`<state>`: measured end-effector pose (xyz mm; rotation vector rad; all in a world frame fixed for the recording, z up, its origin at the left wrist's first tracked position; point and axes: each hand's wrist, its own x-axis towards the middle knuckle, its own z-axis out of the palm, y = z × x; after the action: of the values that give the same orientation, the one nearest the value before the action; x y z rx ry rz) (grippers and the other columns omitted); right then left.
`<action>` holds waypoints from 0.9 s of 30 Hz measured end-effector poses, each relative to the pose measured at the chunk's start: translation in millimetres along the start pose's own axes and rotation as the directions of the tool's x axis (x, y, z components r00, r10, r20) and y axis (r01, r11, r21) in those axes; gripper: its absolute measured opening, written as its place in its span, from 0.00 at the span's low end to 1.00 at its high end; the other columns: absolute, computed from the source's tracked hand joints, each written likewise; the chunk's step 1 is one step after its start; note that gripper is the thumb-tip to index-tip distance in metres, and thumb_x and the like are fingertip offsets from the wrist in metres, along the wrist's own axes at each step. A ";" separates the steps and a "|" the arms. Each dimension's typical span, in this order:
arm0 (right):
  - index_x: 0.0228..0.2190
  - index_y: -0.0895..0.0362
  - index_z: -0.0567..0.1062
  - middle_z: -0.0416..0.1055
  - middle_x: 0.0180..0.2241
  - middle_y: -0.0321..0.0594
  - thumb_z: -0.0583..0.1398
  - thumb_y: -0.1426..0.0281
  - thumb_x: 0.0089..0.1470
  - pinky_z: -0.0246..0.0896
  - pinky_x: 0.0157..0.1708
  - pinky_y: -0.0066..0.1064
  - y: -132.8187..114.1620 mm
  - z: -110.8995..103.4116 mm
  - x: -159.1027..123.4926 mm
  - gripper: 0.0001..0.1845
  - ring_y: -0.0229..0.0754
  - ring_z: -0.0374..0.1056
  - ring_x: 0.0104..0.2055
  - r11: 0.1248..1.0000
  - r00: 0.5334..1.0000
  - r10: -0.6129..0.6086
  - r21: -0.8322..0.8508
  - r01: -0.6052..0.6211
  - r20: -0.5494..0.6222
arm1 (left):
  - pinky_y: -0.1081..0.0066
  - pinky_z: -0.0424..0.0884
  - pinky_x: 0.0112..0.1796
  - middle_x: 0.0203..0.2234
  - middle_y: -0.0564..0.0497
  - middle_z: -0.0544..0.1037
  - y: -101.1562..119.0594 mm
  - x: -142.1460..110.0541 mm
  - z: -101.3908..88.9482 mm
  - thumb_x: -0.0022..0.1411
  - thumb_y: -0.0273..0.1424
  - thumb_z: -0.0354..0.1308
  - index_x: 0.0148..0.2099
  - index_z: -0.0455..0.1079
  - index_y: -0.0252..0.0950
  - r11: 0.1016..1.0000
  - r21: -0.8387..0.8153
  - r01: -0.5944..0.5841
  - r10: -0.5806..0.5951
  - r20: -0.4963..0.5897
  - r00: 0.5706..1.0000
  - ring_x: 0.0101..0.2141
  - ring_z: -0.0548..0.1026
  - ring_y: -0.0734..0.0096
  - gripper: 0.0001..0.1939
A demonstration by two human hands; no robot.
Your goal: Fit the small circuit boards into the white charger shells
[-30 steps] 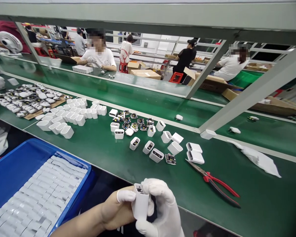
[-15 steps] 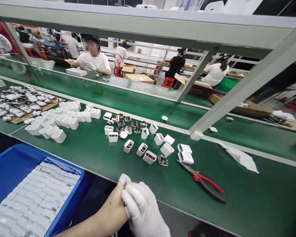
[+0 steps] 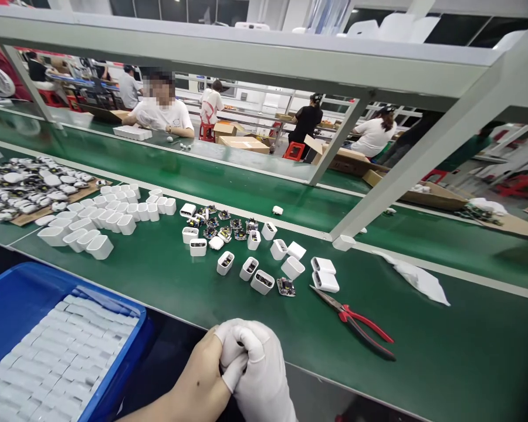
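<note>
My left hand (image 3: 205,369), bare except for white finger covers, and my white-gloved right hand (image 3: 264,366) are pressed together at the bench's front edge. Both are closed around the white plastic casing seen a second ago, which their fingers now hide almost wholly. Beyond them on the green bench stand white casings with circuit boards inside, such as one casing (image 3: 263,282). A loose circuit board (image 3: 286,286) lies beside it. Red-and-black long-nose pliers (image 3: 347,316) rest to the right, below two white casings (image 3: 324,274) lying on their sides.
Left of my hands, a blue bin (image 3: 132,305) holds rows of white pieces. Empty white casings (image 3: 100,247) stand grouped behind it, near a pile of white-capped boards (image 3: 35,181). A slanted metal post (image 3: 405,158) and a white bag (image 3: 416,276) are at right. Co-workers sit across the bench.
My fingers have closed over the casing, which showed plainly between both hands a second ago. The view has tilted up and shifted right, so the bench things appear further left.
</note>
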<state>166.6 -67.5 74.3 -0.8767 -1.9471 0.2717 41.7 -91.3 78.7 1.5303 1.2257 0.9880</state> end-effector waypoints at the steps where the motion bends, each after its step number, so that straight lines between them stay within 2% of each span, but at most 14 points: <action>1: 0.38 0.53 0.65 0.67 0.23 0.32 0.50 0.80 0.58 0.62 0.28 0.34 1.3 1.9 -0.3 0.11 0.38 0.64 0.24 1.000 1.000 0.008 0.013 -0.008 -0.012 | 0.56 0.68 0.54 0.49 0.39 0.74 0.1 0.6 0.6 0.64 0.30 0.53 0.56 0.66 0.33 1.000 0.008 0.004 -0.004 -0.011 1.000 0.51 0.73 0.54 0.18; 3: 0.41 0.53 0.65 0.68 0.25 0.33 0.50 0.80 0.58 0.65 0.30 0.35 4.6 4.0 -0.1 0.12 0.39 0.66 0.25 0.999 0.999 -0.004 -0.032 0.003 -0.042 | 0.56 0.70 0.52 0.47 0.38 0.75 0.8 2.0 1.2 0.63 0.31 0.53 0.54 0.67 0.33 0.999 0.035 -0.003 0.005 -0.044 0.999 0.49 0.74 0.54 0.17; 6: 0.46 0.57 0.67 0.72 0.32 0.41 0.53 0.79 0.56 0.68 0.33 0.37 8.6 2.1 2.2 0.16 0.43 0.70 0.33 0.980 0.989 -0.091 -0.189 0.068 -0.118 | 0.55 0.72 0.48 0.44 0.38 0.77 1.4 4.3 0.5 0.62 0.31 0.54 0.49 0.70 0.34 0.994 0.093 -0.051 0.060 -0.094 0.994 0.46 0.75 0.52 0.13; 8: 0.45 0.58 0.67 0.72 0.33 0.44 0.54 0.79 0.54 0.68 0.33 0.36 9.7 -1.7 4.4 0.16 0.43 0.69 0.34 0.968 0.984 -0.123 -0.234 0.090 -0.128 | 0.57 0.74 0.46 0.41 0.40 0.78 1.6 6.2 -0.5 0.61 0.31 0.56 0.45 0.71 0.35 0.989 0.116 -0.096 0.107 -0.096 0.990 0.43 0.76 0.52 0.10; 11: 0.41 0.58 0.67 0.70 0.30 0.42 0.54 0.78 0.53 0.66 0.29 0.35 10.2 -8.0 6.9 0.12 0.42 0.67 0.29 0.969 0.990 -0.105 -0.235 0.081 -0.091 | 0.60 0.75 0.42 0.37 0.42 0.78 2.6 10.0 -1.7 0.60 0.30 0.57 0.41 0.72 0.36 0.977 0.158 -0.143 0.153 -0.056 0.987 0.39 0.77 0.55 0.07; 13: 0.37 0.57 0.68 0.68 0.28 0.40 0.54 0.77 0.53 0.64 0.27 0.34 11.7 -10.8 8.1 0.09 0.41 0.65 0.28 0.970 0.997 -0.047 -0.239 0.031 -0.064 | 0.60 0.75 0.41 0.35 0.42 0.78 4.1 13.4 -2.0 0.60 0.30 0.56 0.39 0.71 0.35 0.967 0.209 -0.148 0.154 -0.013 0.988 0.37 0.78 0.55 0.06; 15: 0.35 0.55 0.69 0.68 0.28 0.39 0.53 0.78 0.54 0.63 0.28 0.34 14.9 -12.1 9.4 0.08 0.41 0.65 0.28 0.975 0.998 0.001 -0.223 -0.013 -0.055 | 0.59 0.76 0.41 0.36 0.40 0.78 6.7 17.8 -1.9 0.62 0.31 0.54 0.39 0.71 0.34 0.951 0.274 -0.141 0.139 0.028 0.990 0.38 0.78 0.54 0.07; 17: 0.36 0.54 0.68 0.69 0.29 0.39 0.51 0.79 0.56 0.63 0.30 0.34 19.8 -12.6 11.0 0.10 0.41 0.66 0.30 0.978 0.998 -0.010 -0.208 -0.005 -0.070 | 0.56 0.75 0.44 0.39 0.38 0.78 11.2 23.4 -1.2 0.64 0.31 0.51 0.41 0.70 0.33 0.929 0.338 -0.153 0.144 0.052 0.988 0.41 0.77 0.52 0.09; 19: 0.39 0.55 0.67 0.70 0.32 0.40 0.51 0.79 0.57 0.64 0.33 0.36 25.3 -13.7 12.2 0.11 0.42 0.66 0.33 0.972 0.987 -0.082 -0.228 0.050 -0.136 | 0.53 0.73 0.47 0.43 0.36 0.77 17.7 30.1 0.8 0.65 0.30 0.50 0.46 0.69 0.32 0.898 0.390 -0.203 0.192 0.069 0.979 0.45 0.76 0.51 0.11; 21: 0.42 0.56 0.66 0.68 0.35 0.41 0.52 0.79 0.56 0.65 0.36 0.37 30.5 -16.9 13.0 0.12 0.43 0.65 0.36 0.960 0.963 -0.120 -0.276 0.050 -0.240 | 0.52 0.73 0.48 0.45 0.36 0.77 25.9 37.5 4.5 0.65 0.30 0.49 0.48 0.68 0.32 0.856 0.443 -0.267 0.251 0.095 0.963 0.45 0.75 0.50 0.13; 24: 0.44 0.57 0.67 0.65 0.40 0.44 0.53 0.78 0.56 0.65 0.37 0.36 37.1 -26.9 14.1 0.14 0.44 0.65 0.40 0.944 0.925 -0.093 -0.327 -0.035 -0.369 | 0.52 0.74 0.45 0.43 0.36 0.77 38.3 48.7 13.5 0.65 0.29 0.48 0.48 0.68 0.30 0.778 0.529 -0.338 0.310 0.144 0.940 0.43 0.76 0.51 0.13; 27: 0.42 0.57 0.68 0.65 0.40 0.44 0.53 0.75 0.58 0.65 0.37 0.36 43.6 -42.5 14.3 0.10 0.44 0.65 0.40 0.939 0.916 -0.081 -0.339 -0.062 -0.392 | 0.54 0.75 0.42 0.41 0.37 0.78 49.5 60.2 22.3 0.66 0.31 0.48 0.49 0.68 0.30 0.696 0.595 -0.402 0.359 0.197 0.912 0.40 0.76 0.52 0.15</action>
<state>218.2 -33.4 83.7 -1.0553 -1.6303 -0.2544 86.6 -40.4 123.2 2.4092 1.2840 0.8000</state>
